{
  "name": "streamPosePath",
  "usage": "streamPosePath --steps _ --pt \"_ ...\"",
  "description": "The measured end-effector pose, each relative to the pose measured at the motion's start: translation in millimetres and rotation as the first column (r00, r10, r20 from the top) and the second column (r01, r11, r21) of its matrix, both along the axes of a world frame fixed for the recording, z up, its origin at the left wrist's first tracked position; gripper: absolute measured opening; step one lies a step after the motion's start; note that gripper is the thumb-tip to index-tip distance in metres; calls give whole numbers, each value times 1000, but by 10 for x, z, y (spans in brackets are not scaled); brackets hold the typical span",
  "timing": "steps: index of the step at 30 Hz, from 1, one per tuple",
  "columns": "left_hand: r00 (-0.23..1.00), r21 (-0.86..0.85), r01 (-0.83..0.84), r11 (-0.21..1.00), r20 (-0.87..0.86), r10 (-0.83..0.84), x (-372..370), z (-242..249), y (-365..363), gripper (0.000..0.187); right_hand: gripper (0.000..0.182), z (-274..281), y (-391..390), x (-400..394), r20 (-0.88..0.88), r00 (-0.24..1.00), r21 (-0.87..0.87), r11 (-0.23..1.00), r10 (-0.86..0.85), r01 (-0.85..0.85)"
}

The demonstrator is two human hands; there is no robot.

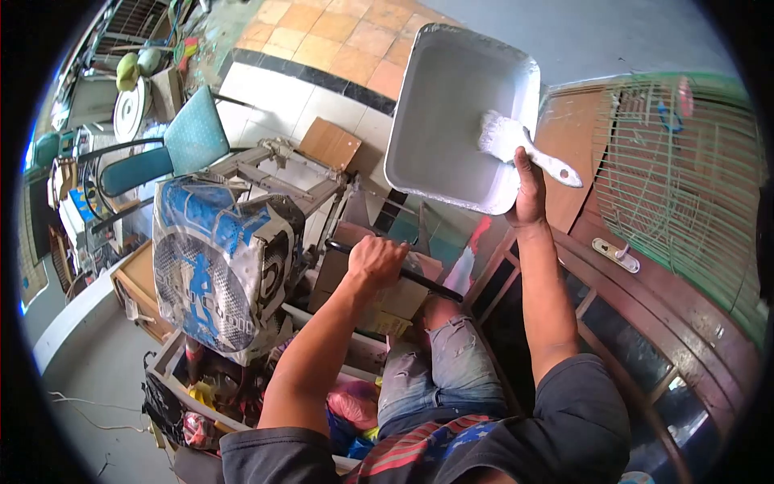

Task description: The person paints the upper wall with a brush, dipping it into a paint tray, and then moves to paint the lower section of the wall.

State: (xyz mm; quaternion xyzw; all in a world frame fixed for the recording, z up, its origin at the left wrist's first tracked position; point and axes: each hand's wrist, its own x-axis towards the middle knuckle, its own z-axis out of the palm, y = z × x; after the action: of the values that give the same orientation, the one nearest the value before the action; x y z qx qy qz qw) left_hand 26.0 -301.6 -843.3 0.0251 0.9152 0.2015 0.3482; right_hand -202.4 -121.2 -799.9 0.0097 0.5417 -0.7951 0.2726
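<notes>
My right hand [529, 192] is raised and closed on the near right edge of a white paint tray [403, 173]. The thumb of that hand presses a white-coated paintbrush [508, 139] against the tray, with the bristles inside and the handle reaching out past the rim. Pale paint coats the tray's inside and rim. Lower and to the left, my left hand [377, 262] is wrapped around a black bar [431, 286] that crosses in front of my legs. What the bar belongs to is partly hidden.
A plastic-covered object [218, 266] stands left, above a drawer-like box of clutter [210, 395]. Behind it are a teal chair [197, 133] and a worn frame [282, 165]. A green wire rack [661, 161] leans at right, by a brown door with a handle [615, 255].
</notes>
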Motion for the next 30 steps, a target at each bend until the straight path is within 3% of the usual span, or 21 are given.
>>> streamPosePath --steps 1,8,11,16,18,22,26,30 --pt "999 -17 27 1000 47 -26 -32 77 5 27 65 33 60 32 -10 1000 2 1000 1 -1" --pt "995 -40 16 999 -103 -20 111 -11 54 26 60 -109 439 350 -1 1000 -22 999 -26 26" --pt "990 -81 -9 997 -139 -3 133 -62 73 46 54 -229 604 558 39 997 -75 995 -65 68" --pt "945 -100 -74 992 -324 38 352 -21 157 50 51 -421 949 978 49 999 -196 980 -8 17" --pt "906 -90 -134 987 -414 85 402 -104 169 51 50 -450 1108 1163 28 997 -193 979 -68 72" --pt "874 -114 -132 985 -481 62 460 -254 154 54 55 -589 1520 1403 24 999 -257 966 -24 29" --pt "893 -142 -137 980 -445 60 443 -247 150 54 55 -621 1864 1633 11 994 -224 968 -110 109" --pt "884 -160 -130 978 -465 42 396 -191 156 42 55 -603 2151 1667 42 976 -189 958 -213 218"
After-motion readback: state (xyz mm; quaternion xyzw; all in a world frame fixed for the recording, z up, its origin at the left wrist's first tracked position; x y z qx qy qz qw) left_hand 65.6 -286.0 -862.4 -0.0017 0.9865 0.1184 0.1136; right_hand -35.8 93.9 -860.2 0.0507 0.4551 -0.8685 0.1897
